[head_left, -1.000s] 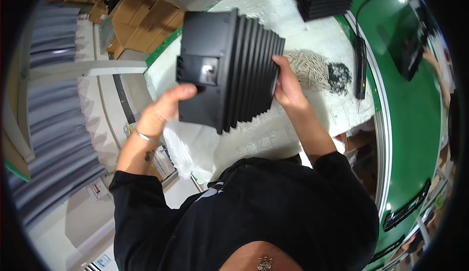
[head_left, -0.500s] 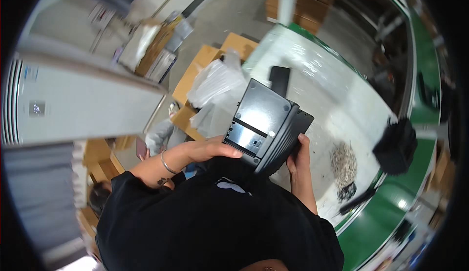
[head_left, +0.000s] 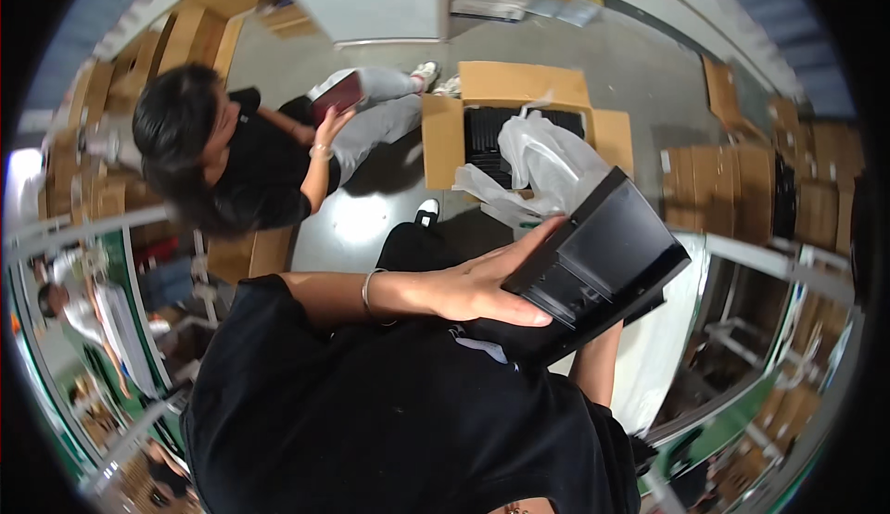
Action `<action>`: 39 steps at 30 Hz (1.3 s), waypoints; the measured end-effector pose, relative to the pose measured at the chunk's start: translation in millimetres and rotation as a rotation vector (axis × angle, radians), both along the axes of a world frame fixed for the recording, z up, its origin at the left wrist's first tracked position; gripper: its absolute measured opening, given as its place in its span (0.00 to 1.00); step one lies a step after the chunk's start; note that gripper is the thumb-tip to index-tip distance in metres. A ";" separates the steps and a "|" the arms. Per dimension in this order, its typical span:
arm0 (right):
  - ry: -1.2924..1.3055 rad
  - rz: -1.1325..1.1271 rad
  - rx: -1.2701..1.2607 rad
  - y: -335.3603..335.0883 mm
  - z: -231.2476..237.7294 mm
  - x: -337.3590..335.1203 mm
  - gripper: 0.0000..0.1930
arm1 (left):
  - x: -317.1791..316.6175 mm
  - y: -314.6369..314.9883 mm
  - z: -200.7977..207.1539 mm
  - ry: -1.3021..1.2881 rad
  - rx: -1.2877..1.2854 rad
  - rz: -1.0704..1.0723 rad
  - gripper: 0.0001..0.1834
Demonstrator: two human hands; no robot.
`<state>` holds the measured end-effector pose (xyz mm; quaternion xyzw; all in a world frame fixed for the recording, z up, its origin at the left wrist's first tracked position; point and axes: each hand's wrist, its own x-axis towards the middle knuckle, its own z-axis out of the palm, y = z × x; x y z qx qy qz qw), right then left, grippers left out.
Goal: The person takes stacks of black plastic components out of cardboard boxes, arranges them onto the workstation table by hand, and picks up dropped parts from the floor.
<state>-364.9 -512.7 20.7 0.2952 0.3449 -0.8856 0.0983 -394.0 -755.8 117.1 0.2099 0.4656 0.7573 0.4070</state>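
Note:
A black plastic housing [head_left: 612,245], box-shaped and glossy, is held tilted in front of my chest. My left hand [head_left: 473,291] grips its left end, thumb across the near face and fingers along the upper edge. My right forearm runs up behind the housing, which hides that hand and its fingers. Beyond the housing, an open cardboard carton [head_left: 524,81] stands on the floor. Dark ridged pieces [head_left: 487,134] lie inside it, and a crumpled clear plastic bag [head_left: 547,157] spills over its near side.
To the left sits a person [head_left: 269,157] holding a dark red phone [head_left: 338,95], legs stretched toward the carton. A pale-topped workbench [head_left: 663,347] is at my right. Stacked brown cartons [head_left: 718,185] stand at the far right. A white cabinet-like panel [head_left: 371,0] rises at the back.
My view and body have turned left from the workbench toward the open carton. The housing has come along and is tilted differently. My right hand has gone out of sight behind it.

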 end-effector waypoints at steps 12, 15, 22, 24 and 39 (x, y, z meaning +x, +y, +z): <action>-0.111 0.413 -0.037 -67.2 -3.7 -56.6 0.22 | 22.3 -66.6 -9.0 0.359 -0.168 0.427 0.59; -0.142 0.442 -0.038 -66.6 -3.9 -56.2 0.22 | 19.5 -74.1 -5.3 0.372 -0.212 0.412 0.59; -0.206 0.480 -0.072 -69.6 -10.9 -43.8 0.22 | 18.5 -79.6 -9.0 0.423 -0.293 0.381 0.59; -0.223 0.496 -0.093 -76.4 -13.7 -37.6 0.22 | 21.5 -84.4 -10.4 0.491 -0.313 0.405 0.58; -0.007 -0.014 -0.077 -78.8 -4.6 -2.2 0.17 | -3.6 -88.5 -21.3 -0.267 -0.440 -0.072 0.33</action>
